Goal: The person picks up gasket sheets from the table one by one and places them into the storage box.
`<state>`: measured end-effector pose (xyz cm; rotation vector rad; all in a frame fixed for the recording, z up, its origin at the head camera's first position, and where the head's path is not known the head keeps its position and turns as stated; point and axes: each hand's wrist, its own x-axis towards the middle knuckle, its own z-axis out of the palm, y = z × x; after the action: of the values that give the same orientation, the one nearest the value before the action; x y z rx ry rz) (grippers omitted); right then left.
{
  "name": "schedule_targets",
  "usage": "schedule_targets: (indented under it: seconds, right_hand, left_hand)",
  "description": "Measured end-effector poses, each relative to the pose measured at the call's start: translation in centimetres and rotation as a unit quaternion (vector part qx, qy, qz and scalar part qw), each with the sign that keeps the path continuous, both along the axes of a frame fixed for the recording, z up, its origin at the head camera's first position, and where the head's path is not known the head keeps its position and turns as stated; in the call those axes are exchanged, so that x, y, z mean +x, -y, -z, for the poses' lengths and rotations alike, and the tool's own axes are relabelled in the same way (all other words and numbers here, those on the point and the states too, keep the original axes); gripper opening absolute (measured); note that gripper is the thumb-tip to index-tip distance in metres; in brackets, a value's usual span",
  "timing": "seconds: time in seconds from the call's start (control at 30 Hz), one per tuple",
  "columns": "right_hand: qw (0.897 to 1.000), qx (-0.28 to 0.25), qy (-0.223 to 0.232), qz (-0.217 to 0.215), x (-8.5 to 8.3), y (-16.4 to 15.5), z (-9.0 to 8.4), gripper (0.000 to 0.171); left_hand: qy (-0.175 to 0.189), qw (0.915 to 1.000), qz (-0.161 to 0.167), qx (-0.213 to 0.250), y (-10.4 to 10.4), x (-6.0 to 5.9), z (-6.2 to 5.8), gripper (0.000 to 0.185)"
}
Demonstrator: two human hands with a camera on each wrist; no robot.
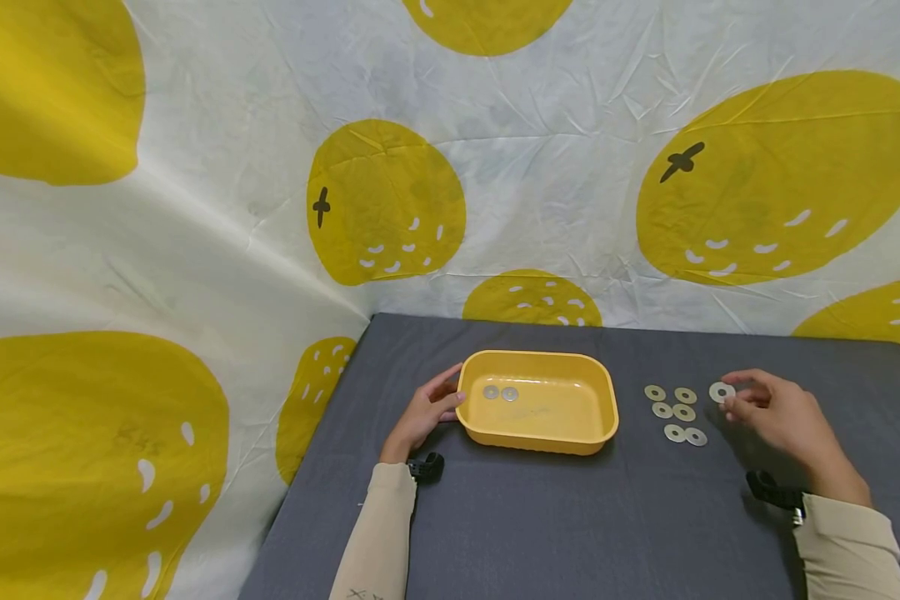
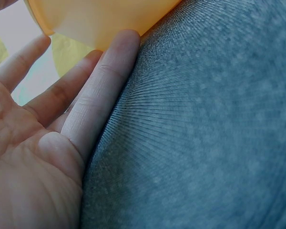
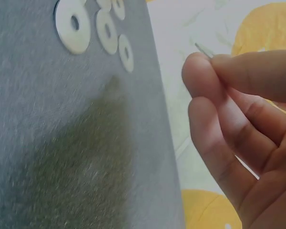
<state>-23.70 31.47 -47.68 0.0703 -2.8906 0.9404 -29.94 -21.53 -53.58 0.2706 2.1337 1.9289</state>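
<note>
My right hand (image 1: 783, 417) pinches a metal washer (image 1: 722, 392) between thumb and fingertips above the cloth; the right wrist view shows its thin edge (image 3: 203, 50). Left of that hand, several flat washers (image 1: 674, 432) lie in a loose cluster, a few touching or overlapping. A yellow plastic tray (image 1: 537, 443) stands left of them, with two washers (image 1: 509, 394) flat on its floor. At the tray's left end is my left hand (image 1: 420, 417), its thumb at the rim. In the left wrist view its extended fingers (image 2: 97, 93) touch the outer wall.
A dark grey cloth (image 1: 517, 525) covers the table. White fabric with large yellow fruit prints (image 1: 386, 200) hangs behind the table and along its left side. Black bands (image 1: 774, 490) are worn on both wrists.
</note>
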Motion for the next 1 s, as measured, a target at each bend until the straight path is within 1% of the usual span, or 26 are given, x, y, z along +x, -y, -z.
schedule_targets:
  seconds: [0.17, 0.33, 0.63, 0.77, 0.9, 1.0]
  right_hand:
    - [0.999, -0.011, -0.035, 0.007, 0.0, 1.0, -0.5, 0.040]
    - [0.997, -0.021, -0.075, 0.016, 0.0, 2.8, -1.2, 0.037]
    - [0.992, -0.041, -0.115, 0.001, 0.0, 6.5, -2.0, 0.034]
    - [0.991, -0.072, -0.114, -0.010, 0.1, 8.2, -2.2, 0.034]
    - [0.989, -0.116, -0.091, -0.021, 0.2, 10.0, -2.5, 0.036]
    - [0.988, -0.130, -0.075, -0.030, 0.4, 11.3, -2.7, 0.036]
  left_hand:
    - [0.001, 1.0000, -0.001, 0.001, 0.0, 0.0, 0.0, 0.058]
    - [-0.001, 1.0000, -0.002, 0.000, 0.0, 0.1, -0.1, 0.060]
    - [0.004, 1.0000, -0.003, 0.001, 0.1, 0.0, -0.2, 0.060]
    - [0.001, 1.0000, -0.002, -0.002, 0.1, -0.1, -0.2, 0.060]
    - [-0.001, 1.0000, -0.001, -0.003, 0.1, -0.1, -0.1, 0.060]
    - [0.000, 1.0000, -0.003, -0.001, 0.1, -0.1, 0.1, 0.060]
